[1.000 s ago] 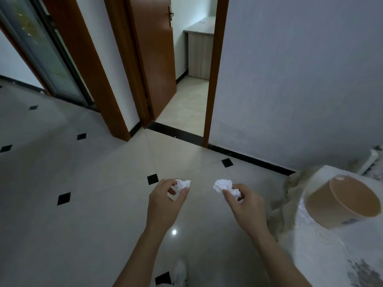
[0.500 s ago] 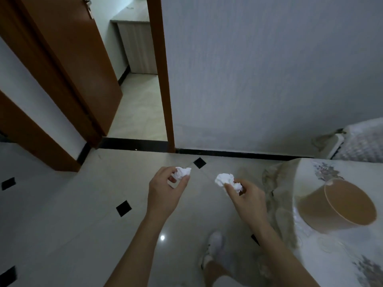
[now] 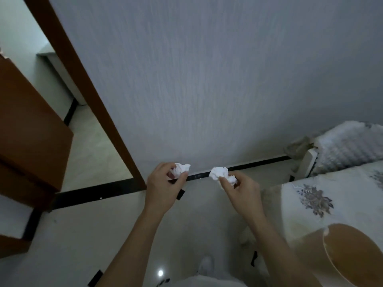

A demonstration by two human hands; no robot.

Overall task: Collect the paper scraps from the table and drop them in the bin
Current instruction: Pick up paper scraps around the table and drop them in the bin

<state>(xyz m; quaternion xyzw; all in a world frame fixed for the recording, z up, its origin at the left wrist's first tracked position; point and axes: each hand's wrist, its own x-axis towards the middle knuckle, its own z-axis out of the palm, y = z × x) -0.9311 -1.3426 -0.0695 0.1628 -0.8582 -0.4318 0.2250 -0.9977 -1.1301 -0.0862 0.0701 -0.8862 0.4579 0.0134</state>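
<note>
Paper scraps filled both my hands: left hand (image 3: 163, 187) pinched one crumpled wad (image 3: 182, 169), right hand (image 3: 242, 191) pinched another (image 3: 219, 173), beside the tan bin (image 3: 310, 251).

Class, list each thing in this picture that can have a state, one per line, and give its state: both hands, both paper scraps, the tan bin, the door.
left hand: shut on left paper scrap
left paper scrap: crumpled, held above floor
right hand: shut on right paper scrap
right paper scrap: crumpled, pinched in fingertips
tan bin: tilted, mouth open, on the floral tablecloth
door: open
</note>
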